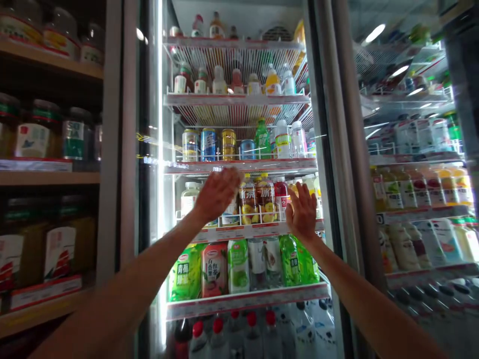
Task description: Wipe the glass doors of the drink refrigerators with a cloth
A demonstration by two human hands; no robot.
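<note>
My left hand (216, 193) reaches into the open lit drinks fridge at the third shelf (243, 232). It lies over the top of a white-labelled bottle (230, 215); its fingertips are smeared, so I cannot see whether it grips. My right hand (301, 212) is raised at the same shelf, fingers spread, back towards me, holding nothing. It is just in front of a red-labelled bottle (281, 196). Two yellow-labelled tea bottles (256, 199) stand between my hands.
Cans (208, 144) line the shelf above. Green juice bottles (187, 274) fill the shelf below, and red-capped bottles (217, 331) stand at the bottom. Wooden shelves with jars (37, 139) are on the left. A closed glass-door fridge (411, 189) stands on the right.
</note>
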